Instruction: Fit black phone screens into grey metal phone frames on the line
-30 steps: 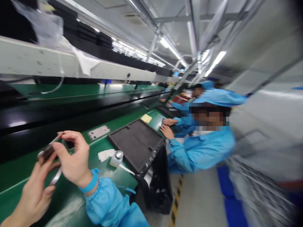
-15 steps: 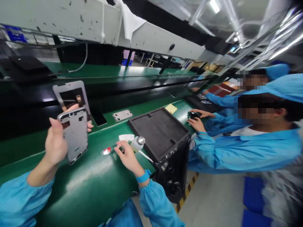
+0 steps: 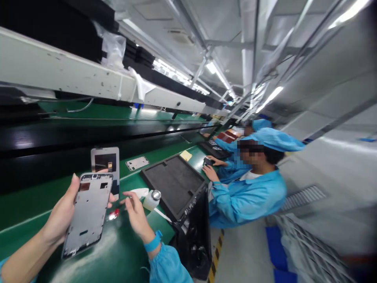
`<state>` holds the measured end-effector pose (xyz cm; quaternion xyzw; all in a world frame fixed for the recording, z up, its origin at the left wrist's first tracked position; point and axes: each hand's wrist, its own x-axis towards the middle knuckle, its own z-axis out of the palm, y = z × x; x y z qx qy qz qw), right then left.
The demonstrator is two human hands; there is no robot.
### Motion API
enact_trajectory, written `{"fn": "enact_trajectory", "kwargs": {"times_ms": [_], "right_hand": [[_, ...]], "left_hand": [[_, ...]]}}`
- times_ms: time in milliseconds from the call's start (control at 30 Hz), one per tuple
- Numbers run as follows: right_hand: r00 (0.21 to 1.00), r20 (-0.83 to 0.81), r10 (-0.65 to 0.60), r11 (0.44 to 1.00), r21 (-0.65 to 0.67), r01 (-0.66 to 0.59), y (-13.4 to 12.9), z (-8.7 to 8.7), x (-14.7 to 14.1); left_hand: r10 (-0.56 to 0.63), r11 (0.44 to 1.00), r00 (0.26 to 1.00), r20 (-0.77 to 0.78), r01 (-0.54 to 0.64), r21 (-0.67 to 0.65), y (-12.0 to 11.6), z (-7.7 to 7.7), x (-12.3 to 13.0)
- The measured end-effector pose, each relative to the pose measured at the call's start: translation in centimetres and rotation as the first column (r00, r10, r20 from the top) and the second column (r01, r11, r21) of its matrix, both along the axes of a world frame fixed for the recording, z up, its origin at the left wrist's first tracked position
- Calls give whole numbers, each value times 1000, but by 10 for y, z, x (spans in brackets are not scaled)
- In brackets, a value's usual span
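My left hand (image 3: 60,214) is closed around a silver-grey phone frame (image 3: 88,218), its inner side facing me. Behind that frame stands a second phone part, a light-rimmed panel (image 3: 105,153) with a dark window, and the left fingertips show beside it. My right hand (image 3: 137,214) has its fingers loosely apart, with nothing visible in them. It hovers close to a small red and white item (image 3: 114,214) on the green bench (image 3: 97,263). Just right of the right hand stands a bottle with a metal cap (image 3: 152,199), and a white wipe (image 3: 140,192) lies behind the fingers.
A black foam-lined tray (image 3: 173,181) sits right of the bottle, with a black bag-lined bin (image 3: 196,243) below it. Another phone frame (image 3: 137,163) and a yellow pad (image 3: 185,155) lie farther back. A co-worker (image 3: 247,196) handles a dark device (image 3: 207,162) on the right.
The view has tilted up and turned right. My right hand has come nearer the parts in my left hand, its fingers opening out. The left hand still grips the phone frame.
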<state>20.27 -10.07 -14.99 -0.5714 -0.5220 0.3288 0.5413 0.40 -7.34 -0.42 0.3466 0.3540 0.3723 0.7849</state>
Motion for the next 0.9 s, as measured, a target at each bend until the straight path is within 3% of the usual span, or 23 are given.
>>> {"fn": "enact_trajectory", "kwargs": {"times_ms": [67, 167, 233, 333, 500, 600, 733, 833, 900], "right_hand": [[970, -203, 131, 991, 25, -129, 6, 14, -7], [798, -541, 266, 960, 69, -272, 11, 28, -16], [711, -668, 217, 970, 68, -232, 3, 34, -17], [625, -771, 123, 989, 42, -143, -33, 39, -7], [599, -800, 43, 997, -6, -79, -92, 47, 36], [678, -734, 40, 994, -43, -105, -102, 60, 48], [850, -521, 72, 994, -33, -104, -94, 79, 44], [984, -176, 36, 997, 79, -22, -91, 76, 47], [979, 200, -50, 980, 197, 9, -97, 65, 55]], "left_hand": [[-73, 995, 997, -29, 71, -66, -3, -6, 5], [-109, 991, 993, -48, 105, -78, -6, -14, 14], [-82, 995, 997, -3, 82, -58, -9, -14, 15], [-127, 989, 977, 170, 138, -51, -13, -7, 11], [-280, 959, 803, 526, 265, 106, -16, -6, 3], [-342, 938, 706, 620, 294, 182, -19, -10, 3], [-327, 942, 709, 625, 296, 157, -26, -7, 1], [-345, 938, 705, 619, 282, 201, -27, -3, -2], [-349, 937, 723, 597, 268, 223, -25, -2, -4]]}}
